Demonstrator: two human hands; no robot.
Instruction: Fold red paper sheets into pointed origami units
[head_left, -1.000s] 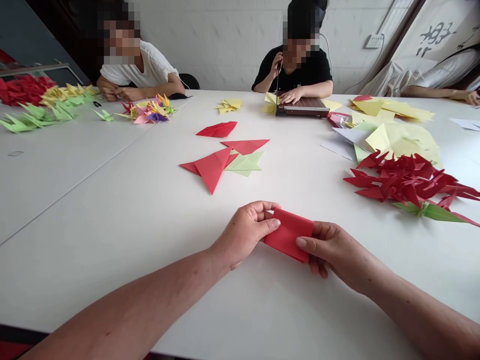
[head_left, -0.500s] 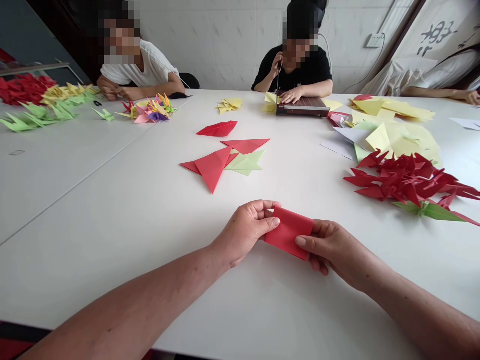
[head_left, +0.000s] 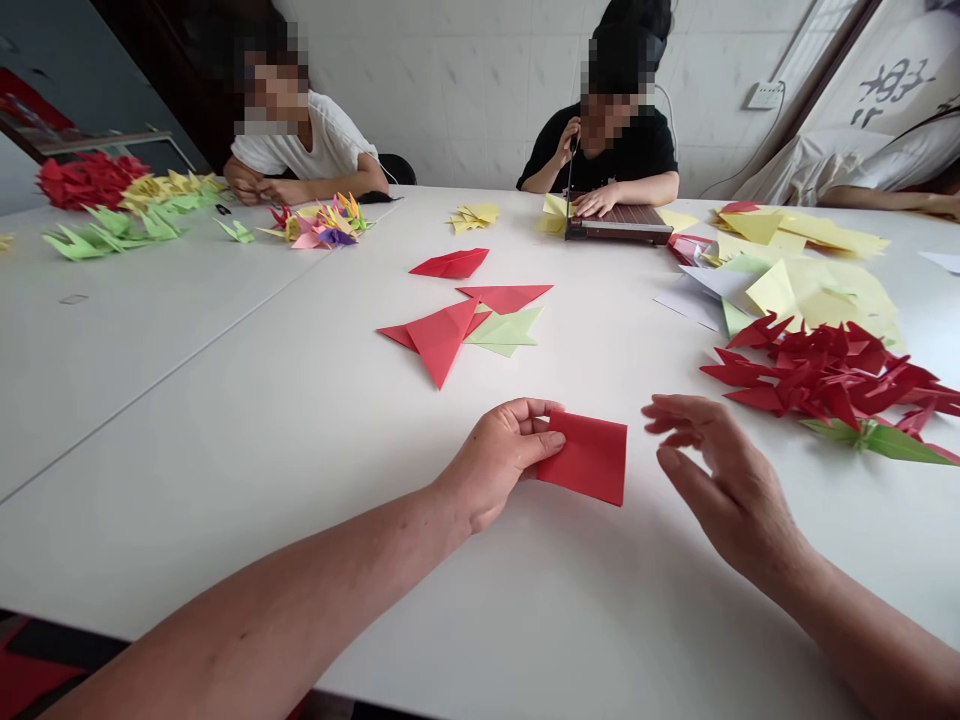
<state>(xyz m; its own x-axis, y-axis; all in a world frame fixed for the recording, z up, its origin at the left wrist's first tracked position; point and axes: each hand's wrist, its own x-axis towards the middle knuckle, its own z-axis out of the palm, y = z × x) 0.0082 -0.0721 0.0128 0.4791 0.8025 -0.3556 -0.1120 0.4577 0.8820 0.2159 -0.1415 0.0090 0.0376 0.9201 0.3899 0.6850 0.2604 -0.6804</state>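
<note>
My left hand [head_left: 514, 450] pinches the left edge of a folded red paper [head_left: 589, 460], thumb on top and fingers behind. The paper is roughly square and is held just over the white table [head_left: 225, 450]. To its right, my right hand [head_left: 720, 475] is off the paper, fingers apart and with nothing in them. Beyond my hands lie red folded paper triangles [head_left: 435, 340], a pale green folded paper [head_left: 506, 330] partly under them, and a longer red folded piece [head_left: 450, 263].
At right lie a heap of red paper cranes [head_left: 832, 370] and loose yellow sheets [head_left: 810, 290]. Across the table a person in black [head_left: 622, 150] works at a paper cutter [head_left: 619, 225]; another person in white [head_left: 322, 150] sits left, near colourful cranes [head_left: 322, 225].
My right hand has let go of the red paper and moved right, its fingers opening. My left hand keeps its hold. The whole view has shifted slightly.
</note>
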